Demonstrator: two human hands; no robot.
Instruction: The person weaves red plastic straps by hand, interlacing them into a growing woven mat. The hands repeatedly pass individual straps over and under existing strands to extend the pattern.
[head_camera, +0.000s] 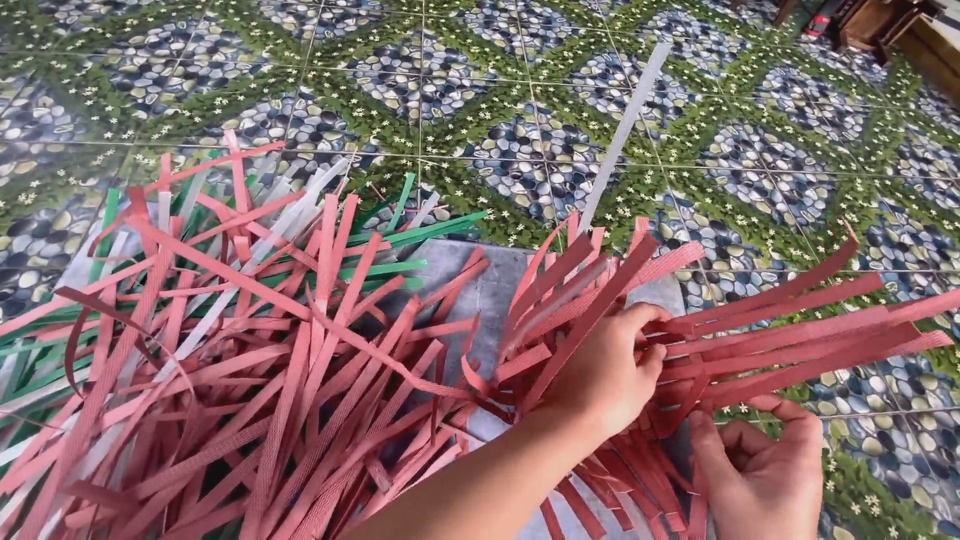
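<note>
sorting red strips (800, 340), near right, fanned over tiled floor (560, 130). left hand (600, 375) fingers closed on bundle; right hand (765, 470) fingers curled beneath, loosely gripping strip ends. likely gathering step; next calls for firm grip, ends aligned. loose pile (230, 380) left.

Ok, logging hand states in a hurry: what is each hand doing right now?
Left hand: closed on flat red plastic strips.
Right hand: fingers curled, touching the same strips from below.
</note>
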